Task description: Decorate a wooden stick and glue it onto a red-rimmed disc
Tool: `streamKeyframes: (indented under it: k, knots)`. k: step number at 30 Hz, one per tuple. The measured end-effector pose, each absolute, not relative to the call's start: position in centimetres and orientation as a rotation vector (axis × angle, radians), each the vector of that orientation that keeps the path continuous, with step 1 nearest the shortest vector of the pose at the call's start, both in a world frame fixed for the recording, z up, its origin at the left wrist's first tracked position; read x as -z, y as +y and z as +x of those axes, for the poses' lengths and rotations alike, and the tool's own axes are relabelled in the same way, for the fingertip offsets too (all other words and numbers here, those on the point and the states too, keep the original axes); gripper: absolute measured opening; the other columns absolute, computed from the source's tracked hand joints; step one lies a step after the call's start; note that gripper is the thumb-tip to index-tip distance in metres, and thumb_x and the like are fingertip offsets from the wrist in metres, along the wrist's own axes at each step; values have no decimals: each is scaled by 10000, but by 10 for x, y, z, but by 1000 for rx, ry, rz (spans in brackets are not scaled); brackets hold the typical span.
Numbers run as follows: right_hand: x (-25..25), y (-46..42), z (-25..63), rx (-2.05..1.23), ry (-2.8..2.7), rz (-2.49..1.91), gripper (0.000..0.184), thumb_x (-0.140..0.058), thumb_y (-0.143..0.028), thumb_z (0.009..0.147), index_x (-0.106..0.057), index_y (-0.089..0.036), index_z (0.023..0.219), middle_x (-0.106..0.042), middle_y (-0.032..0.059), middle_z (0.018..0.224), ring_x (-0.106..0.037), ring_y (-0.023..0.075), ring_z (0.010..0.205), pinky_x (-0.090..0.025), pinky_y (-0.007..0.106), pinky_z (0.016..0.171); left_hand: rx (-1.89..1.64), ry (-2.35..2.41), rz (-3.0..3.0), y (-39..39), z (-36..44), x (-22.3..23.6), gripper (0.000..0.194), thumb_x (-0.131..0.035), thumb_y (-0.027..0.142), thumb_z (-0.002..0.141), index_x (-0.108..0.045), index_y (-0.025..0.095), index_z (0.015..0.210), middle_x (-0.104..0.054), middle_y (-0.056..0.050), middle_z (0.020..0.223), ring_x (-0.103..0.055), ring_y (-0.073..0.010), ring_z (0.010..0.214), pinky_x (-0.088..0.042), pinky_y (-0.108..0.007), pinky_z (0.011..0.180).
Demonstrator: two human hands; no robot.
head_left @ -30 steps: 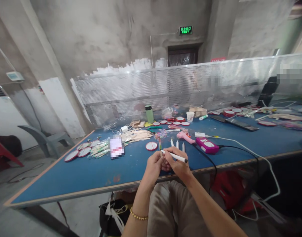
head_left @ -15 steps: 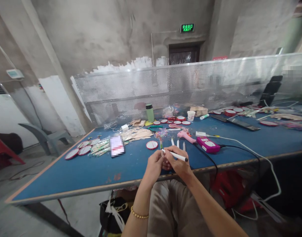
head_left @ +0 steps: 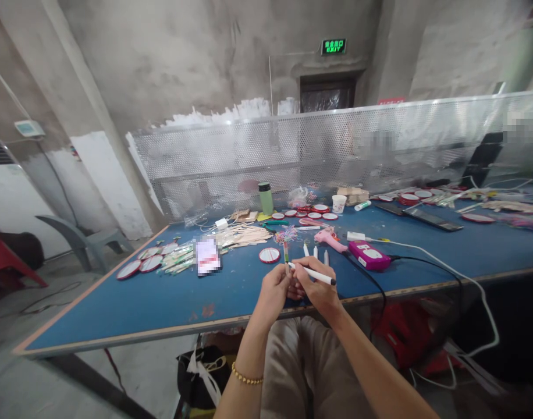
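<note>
Close to the table's front edge, my left hand (head_left: 273, 291) pinches a narrow flat stick (head_left: 286, 250) upright, with green and reddish bands on its face. My right hand (head_left: 319, 291) grips a white marker pen (head_left: 316, 274) whose dark end points right. The pen's tip meets or nearly meets the stick's lower part by my left fingertips; contact is too small to tell. Just beyond the hands lie white pens (head_left: 315, 252). A round white disc with a red rim (head_left: 269, 255) lies left of the stick.
A pink glue gun (head_left: 330, 238) and a magenta box (head_left: 369, 255) with cables sit to the right. Leftward are a phone (head_left: 208, 256), wooden sticks (head_left: 249, 235) and more discs (head_left: 129, 269). A green bottle (head_left: 265, 199) and paper cup (head_left: 338, 203) stand before a perforated metal screen (head_left: 231, 145).
The view has shifted slightly. Both hands keep their grips on the stick and the marker pen, and the pen has moved only a little against the stick.
</note>
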State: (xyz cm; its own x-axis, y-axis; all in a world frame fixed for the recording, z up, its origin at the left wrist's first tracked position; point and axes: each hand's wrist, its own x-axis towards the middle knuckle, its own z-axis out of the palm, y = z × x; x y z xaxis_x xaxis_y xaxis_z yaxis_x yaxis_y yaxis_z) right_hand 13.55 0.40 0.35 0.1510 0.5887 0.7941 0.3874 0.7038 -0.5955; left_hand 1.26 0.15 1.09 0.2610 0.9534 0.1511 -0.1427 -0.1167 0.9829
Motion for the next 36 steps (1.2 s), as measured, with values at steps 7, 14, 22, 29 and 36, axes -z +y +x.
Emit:
streamKeyframes:
  k: [7, 14, 22, 29, 36]
  knots:
    - [-3, 5, 134, -200, -1469, -811, 177, -563, -244, 868, -706, -187, 782, -699, 5, 643, -620, 117, 513, -495, 210, 526, -1163, 863, 1343, 2, 13, -10, 371, -688, 509, 714, -532, 176, 763, -603, 28, 602, -597, -131, 502, -534, -271, 524]
    - [-6, 5, 134, -203, -1487, -829, 197, -544, -261, 865, -703, -198, 767, -718, 19, 673, -643, 133, 551, -519, 227, 555, -1159, 868, 1331, 1, 12, -11, 347, -694, 486, 717, -531, 181, 749, -595, 32, 600, -599, -132, 505, -524, -266, 529]
    - [-3, 4, 135, -197, -1464, -854, 186, -557, -270, 865, -706, -204, 775, -720, 16, 668, -640, 134, 537, -523, 233, 551, -1152, 853, 1330, 2, 12, -10, 362, -692, 503, 713, -527, 185, 758, -599, 30, 599, -592, -130, 496, -527, -269, 529]
    - [-4, 5, 134, -215, -1476, -835, 191, -554, -273, 866, -707, -201, 777, -709, 10, 660, -633, 129, 536, -509, 220, 533, -1161, 865, 1340, 2, 12, -10, 363, -685, 506, 716, -523, 183, 748, -593, 33, 604, -594, -128, 500, -530, -270, 532]
    - [-5, 3, 135, -138, -1474, -863, 199, -543, -259, 866, -704, -203, 763, -709, 11, 646, -627, 129, 524, -512, 227, 544, -1151, 846, 1331, 3, 12, -9, 366, -692, 509, 708, -535, 182, 761, -603, 25, 606, -585, -131, 491, -527, -277, 530]
